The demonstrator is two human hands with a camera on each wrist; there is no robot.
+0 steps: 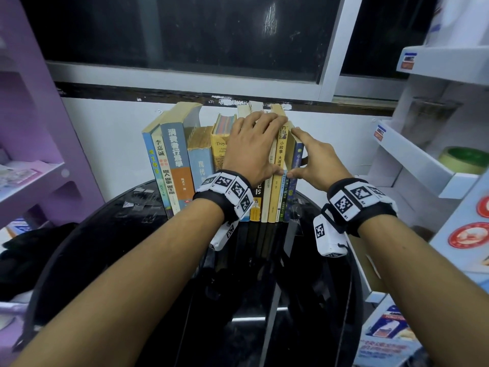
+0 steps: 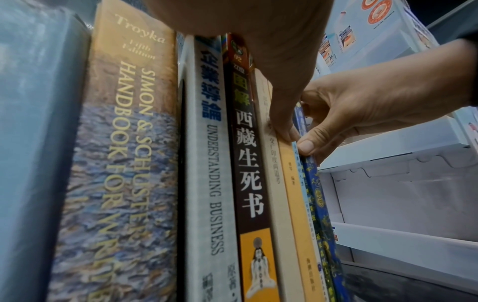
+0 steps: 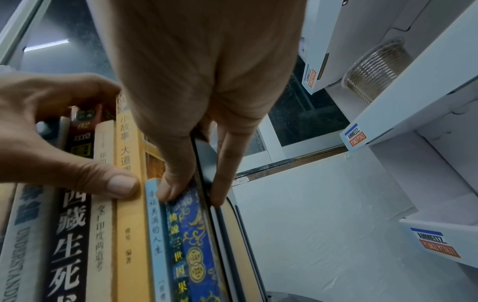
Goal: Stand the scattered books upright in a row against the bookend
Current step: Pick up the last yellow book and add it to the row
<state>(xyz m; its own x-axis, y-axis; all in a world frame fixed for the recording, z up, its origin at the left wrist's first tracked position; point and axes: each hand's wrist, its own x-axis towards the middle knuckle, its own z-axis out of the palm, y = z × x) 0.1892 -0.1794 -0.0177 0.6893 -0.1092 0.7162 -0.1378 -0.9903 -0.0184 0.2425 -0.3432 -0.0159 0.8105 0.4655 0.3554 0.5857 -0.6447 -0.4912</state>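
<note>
A row of books (image 1: 182, 160) stands upright on a glossy black round table (image 1: 119, 247), backs to the white wall. My left hand (image 1: 254, 144) lies over the tops of the middle books, its thumb (image 3: 121, 183) pressing the spine of a yellow book (image 1: 281, 154). My right hand (image 1: 297, 152) is at the row's right end. It pinches a thin blue patterned book (image 3: 191, 235) together with a dark flat plate (image 3: 204, 155), thumb on the spine and a finger on the plate's far side. Whether that plate is the bookend I cannot tell.
A purple shelf unit (image 1: 31, 128) stands at the left and a white display rack (image 1: 423, 160) with a tape roll (image 1: 463, 158) close on the right. A dark window (image 1: 185, 35) is above the books. Something black (image 1: 26, 247) lies left of the table.
</note>
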